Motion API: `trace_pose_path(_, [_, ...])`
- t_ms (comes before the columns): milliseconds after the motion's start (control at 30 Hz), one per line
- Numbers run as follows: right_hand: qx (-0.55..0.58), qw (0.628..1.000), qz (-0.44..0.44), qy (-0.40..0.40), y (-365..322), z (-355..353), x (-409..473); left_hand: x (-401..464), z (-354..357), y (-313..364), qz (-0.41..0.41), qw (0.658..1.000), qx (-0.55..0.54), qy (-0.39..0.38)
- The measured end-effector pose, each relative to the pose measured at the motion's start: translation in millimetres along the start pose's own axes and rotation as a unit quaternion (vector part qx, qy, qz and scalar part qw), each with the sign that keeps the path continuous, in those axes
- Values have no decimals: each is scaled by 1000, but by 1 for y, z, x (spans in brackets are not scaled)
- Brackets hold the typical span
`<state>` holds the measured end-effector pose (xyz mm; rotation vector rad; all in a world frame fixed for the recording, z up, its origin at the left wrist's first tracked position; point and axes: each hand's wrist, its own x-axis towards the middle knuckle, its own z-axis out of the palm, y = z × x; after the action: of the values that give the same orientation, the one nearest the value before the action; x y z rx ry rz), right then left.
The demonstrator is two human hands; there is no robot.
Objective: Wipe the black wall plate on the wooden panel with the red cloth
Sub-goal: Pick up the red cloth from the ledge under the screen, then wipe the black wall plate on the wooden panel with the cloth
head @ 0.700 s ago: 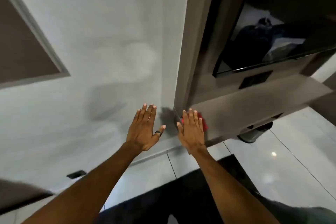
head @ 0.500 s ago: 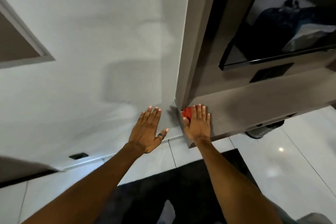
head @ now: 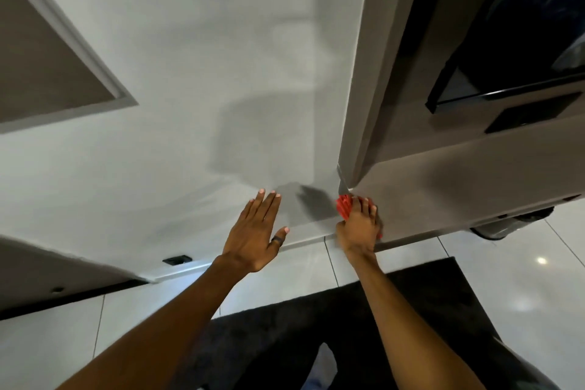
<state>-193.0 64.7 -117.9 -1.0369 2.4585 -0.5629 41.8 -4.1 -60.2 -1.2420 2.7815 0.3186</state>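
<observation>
Red cloth pressed low on the wooden panel, black plate untouched above

Red fabric is seen only in part: the cloth point(head: 344, 206) is mostly covered by the right hand point(head: 359, 226), with a bunched fold showing at the fingertips and a sliver at the hand's right edge. The right fingers point(head: 364, 204) are laid nearly flat and close together over the cloth, pinning it against the lower face of the wooden panel point(head: 459, 180) near its left corner. Whether the thumb is hooked around the cloth cannot be told.

The left hand point(head: 256, 236) is spread open and holds nothing; a dark ring point(head: 277, 240) is worn on one finger. Its palm side is hidden, so contact with the white wall point(head: 190, 57) cannot be confirmed.

The black wall plate point(head: 527, 112) is set on the panel well up and to the right of the cloth, just under the bottom edge of a dark screen point(head: 506, 25). The plate is seen as a flat, matte, dark rectangle at a steep angle; no switches, sockets or markings can be made out on it. The screen is cut off by the frame and only blurred reflections are seen in it.

No writing or brand can be read anywhere. A small dark outlet point(head: 177, 260) is seen low on the wall, and a black rug point(head: 316, 326) lies on the pale tiled floor point(head: 522, 263).
</observation>
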Motion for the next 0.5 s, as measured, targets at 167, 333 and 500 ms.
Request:
trace_pose_path(167, [482, 857, 170, -59, -95, 3, -37, -18, -47, -53, 15, 990, -17, 142])
trace_pose_path(333, [636, 767, 59, -56, -263, -8, -95, -53, -143, -136, 26, 948, 15, 316])
trace_pose_path(500, [601, 781, -155, 60, -402, -21, -161, -111, -222, -222, 35, 884, 50, 464])
